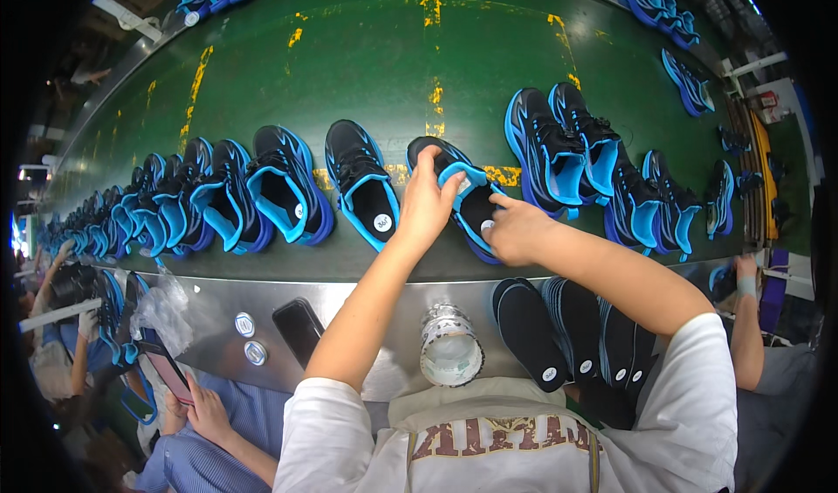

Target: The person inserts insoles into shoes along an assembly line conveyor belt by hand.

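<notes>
The person is fitting an insole into a black-and-blue sneaker (463, 198) lying on the green conveyor belt (367, 65), just past the steel ledge (349, 305). The left hand (428, 203) is gripping the sneaker's blue collar, fingers curled over its rim at the shoe's 11 o'clock side. The right hand (515, 229), at the shoe's 4 o'clock, is pressing fingertips together into the opening. Judging by this, seating is under way; next the heel end probably needs smoothing flat. Spare black insoles (576, 331) are stacked at 5 o'clock, beside a tape roll (450, 346).
</notes>
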Demonstrator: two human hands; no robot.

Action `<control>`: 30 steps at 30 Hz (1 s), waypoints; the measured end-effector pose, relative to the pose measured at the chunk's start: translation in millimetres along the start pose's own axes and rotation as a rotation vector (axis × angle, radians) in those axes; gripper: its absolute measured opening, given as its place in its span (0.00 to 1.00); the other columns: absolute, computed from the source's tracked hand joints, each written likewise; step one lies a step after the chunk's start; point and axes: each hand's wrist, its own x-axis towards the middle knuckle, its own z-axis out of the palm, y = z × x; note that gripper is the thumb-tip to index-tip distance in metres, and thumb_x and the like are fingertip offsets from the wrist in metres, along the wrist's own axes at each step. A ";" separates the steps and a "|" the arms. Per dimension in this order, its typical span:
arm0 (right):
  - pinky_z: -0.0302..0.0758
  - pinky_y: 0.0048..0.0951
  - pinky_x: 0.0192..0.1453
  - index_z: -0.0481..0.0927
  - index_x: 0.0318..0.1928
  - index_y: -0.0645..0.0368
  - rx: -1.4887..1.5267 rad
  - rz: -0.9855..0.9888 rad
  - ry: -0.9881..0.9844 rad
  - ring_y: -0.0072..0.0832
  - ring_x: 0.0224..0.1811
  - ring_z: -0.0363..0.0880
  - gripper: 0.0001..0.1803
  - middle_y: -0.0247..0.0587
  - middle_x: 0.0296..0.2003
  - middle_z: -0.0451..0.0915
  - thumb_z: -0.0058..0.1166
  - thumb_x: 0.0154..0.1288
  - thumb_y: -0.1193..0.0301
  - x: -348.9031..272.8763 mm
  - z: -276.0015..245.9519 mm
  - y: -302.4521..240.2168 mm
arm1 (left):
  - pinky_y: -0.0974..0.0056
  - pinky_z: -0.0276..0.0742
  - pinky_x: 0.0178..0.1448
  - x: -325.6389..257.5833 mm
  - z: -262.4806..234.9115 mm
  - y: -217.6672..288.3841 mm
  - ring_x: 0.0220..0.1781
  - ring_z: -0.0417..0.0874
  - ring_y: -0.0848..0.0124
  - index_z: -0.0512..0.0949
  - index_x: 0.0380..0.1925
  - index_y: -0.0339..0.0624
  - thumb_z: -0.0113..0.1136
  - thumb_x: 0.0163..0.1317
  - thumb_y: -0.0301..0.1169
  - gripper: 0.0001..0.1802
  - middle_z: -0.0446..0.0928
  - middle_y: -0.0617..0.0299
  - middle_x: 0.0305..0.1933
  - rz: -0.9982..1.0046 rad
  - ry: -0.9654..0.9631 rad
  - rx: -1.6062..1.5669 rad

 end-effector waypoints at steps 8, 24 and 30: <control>0.44 0.38 0.69 0.78 0.29 0.68 0.226 0.226 0.230 0.31 0.42 0.75 0.22 0.46 0.28 0.78 0.36 0.57 0.61 -20.1 15.4 -21.5 | 0.58 0.75 0.32 13.2 -6.8 31.6 0.30 0.79 0.56 0.71 0.34 0.36 0.68 0.39 0.41 0.26 0.72 0.53 0.29 0.287 -0.276 0.660; 0.62 0.43 0.56 0.69 0.52 0.55 0.524 0.627 0.977 0.43 0.52 0.64 0.26 0.48 0.49 0.65 0.56 0.50 0.70 -107.9 88.4 -124.3 | 0.55 0.73 0.31 9.6 -37.1 48.5 0.29 0.77 0.52 0.69 0.40 0.32 0.52 0.54 0.26 0.13 0.73 0.48 0.26 0.459 -0.208 0.622; 0.59 0.43 0.53 0.71 0.39 0.57 0.719 0.869 0.716 0.43 0.49 0.63 0.27 0.45 0.44 0.66 0.65 0.39 0.59 -160.4 127.9 -177.5 | 0.58 0.74 0.42 38.7 6.4 82.3 0.39 0.78 0.53 0.71 0.45 0.38 0.53 0.55 0.32 0.17 0.76 0.48 0.38 0.398 -0.011 0.287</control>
